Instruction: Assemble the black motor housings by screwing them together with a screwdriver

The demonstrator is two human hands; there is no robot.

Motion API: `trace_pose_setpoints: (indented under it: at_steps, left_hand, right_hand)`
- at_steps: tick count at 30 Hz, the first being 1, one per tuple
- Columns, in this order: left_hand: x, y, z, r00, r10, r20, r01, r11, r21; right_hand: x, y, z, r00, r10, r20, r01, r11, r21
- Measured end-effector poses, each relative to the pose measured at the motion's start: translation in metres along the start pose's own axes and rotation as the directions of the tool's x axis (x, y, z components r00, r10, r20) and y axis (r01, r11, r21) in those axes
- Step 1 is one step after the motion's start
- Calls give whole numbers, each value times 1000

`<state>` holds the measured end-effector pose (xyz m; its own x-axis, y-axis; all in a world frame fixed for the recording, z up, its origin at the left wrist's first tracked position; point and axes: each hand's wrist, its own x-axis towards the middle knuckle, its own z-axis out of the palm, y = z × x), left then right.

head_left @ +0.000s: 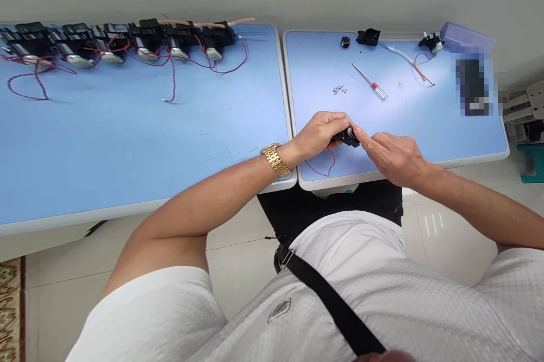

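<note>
My left hand (318,136) grips a small black plastic assembly (345,137) with a round, shiny end, just above the front of the right blue table. My right hand (393,158) comes in from the right, its index fingertip pressing on that round end. Its thumb is hidden. A thin red wire (325,168) loops on the table beneath the hands and seems to run up to the assembly. A small screwdriver with a red band (369,82) lies farther back, with several tiny screws (339,90) to its left.
Several black motor units (147,42) with red wires line the back of the left table (127,141). Black parts (368,37), a clear tube (397,54) and a purple box (467,38) stand along the right table's back edge, near a pixelated object (472,87).
</note>
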<state>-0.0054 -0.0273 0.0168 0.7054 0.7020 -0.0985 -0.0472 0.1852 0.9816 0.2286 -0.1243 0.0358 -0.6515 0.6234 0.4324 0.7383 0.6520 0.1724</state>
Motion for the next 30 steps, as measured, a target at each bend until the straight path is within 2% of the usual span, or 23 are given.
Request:
trace_pose_setpoints:
  at_steps: [5,13,17,22,26,30]
  left_hand:
    - [-2,-2,0,998,61,-22,-60,997,50]
    - [-3,0,0,998,52,-22,-50,995,91]
    - [-3,0,-2,999,40,13,-41,997,67]
    - [-2,3,-4,998,17,68,-18,1000,9]
    - [-2,3,-6,994,42,102,-42,999,-2]
    - [0,0,-9,991,75,112,-76,997,2]
  right_hand:
    - [-5,3,7,989,47,137,-50,999,15]
    - [-3,2,1,996,-35,87,36,999,-8]
    - [-1,1,-3,995,-57,87,59,998,-21]
    - [0,2,-4,984,7,177,-3,1000,-26]
    - [2,5,-5,995,42,92,-42,999,-5]
    - [4,5,-3,987,147,62,-156,974,167]
